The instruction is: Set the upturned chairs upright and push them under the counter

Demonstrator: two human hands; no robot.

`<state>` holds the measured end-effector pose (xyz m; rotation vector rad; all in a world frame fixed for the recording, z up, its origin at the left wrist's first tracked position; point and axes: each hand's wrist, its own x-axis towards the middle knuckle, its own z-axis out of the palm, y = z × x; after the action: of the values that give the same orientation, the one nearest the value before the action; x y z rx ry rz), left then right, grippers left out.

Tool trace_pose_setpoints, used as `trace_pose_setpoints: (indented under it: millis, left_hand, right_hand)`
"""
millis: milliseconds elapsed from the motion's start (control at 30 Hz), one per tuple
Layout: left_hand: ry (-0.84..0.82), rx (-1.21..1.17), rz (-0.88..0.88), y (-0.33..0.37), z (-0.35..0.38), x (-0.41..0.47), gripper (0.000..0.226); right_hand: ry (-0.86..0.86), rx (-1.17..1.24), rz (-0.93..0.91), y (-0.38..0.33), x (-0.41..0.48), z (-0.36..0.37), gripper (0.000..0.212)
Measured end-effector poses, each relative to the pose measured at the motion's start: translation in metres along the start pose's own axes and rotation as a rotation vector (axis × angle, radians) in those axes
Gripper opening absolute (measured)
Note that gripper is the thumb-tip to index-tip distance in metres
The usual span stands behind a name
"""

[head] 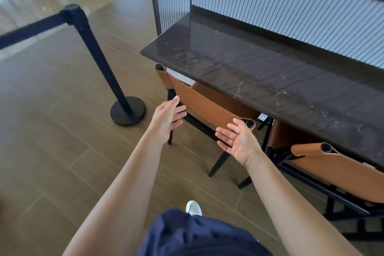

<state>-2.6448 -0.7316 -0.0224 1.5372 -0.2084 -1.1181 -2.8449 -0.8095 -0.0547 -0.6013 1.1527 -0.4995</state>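
A tan leather chair with black legs stands upright, its seat tucked under the dark marble counter. Just in front of its backrest, my left hand is open with fingers straight, near the left side of the back. Close to the backrest's right post, my right hand is open too, palm turned up. Neither hand holds anything. A second tan chair stands upright on the right, partly under the counter.
A black stanchion post with a round base and a belt running left stands on the tiled floor, left of the chairs. A ribbed white panel backs the counter. My white shoe shows below.
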Motion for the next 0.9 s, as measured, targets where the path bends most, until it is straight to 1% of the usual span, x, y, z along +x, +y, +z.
trace_pose_setpoints:
  millis: [167,333,400,567,700,800,900]
  left_hand:
    - [-0.028,-0.017,-0.09,0.017,-0.002,0.042,0.042]
    - [-0.096,-0.021,-0.168,0.035,-0.009,0.099,0.052]
    - [-0.122,0.012,-0.203,0.043,-0.01,0.121,0.055]
    - [-0.184,0.113,-0.26,0.06,-0.014,0.163,0.059]
    - [-0.214,0.101,-0.308,0.062,-0.013,0.183,0.061]
    - [-0.232,0.089,-0.336,0.06,-0.008,0.194,0.059]
    - [-0.219,0.103,-0.367,0.059,-0.002,0.203,0.055]
  right_hand:
    - [0.033,0.067,0.065,-0.015,0.032,0.028,0.059]
    - [0.147,0.183,0.106,-0.024,0.068,0.049,0.066]
    - [0.193,0.243,0.112,-0.026,0.079,0.057,0.063]
    - [0.284,0.339,0.108,-0.028,0.1,0.072,0.046]
    - [0.338,0.439,0.112,-0.027,0.111,0.075,0.039]
    - [0.38,0.506,0.115,-0.026,0.12,0.072,0.037]
    - [0.424,0.519,0.112,-0.025,0.127,0.068,0.034]
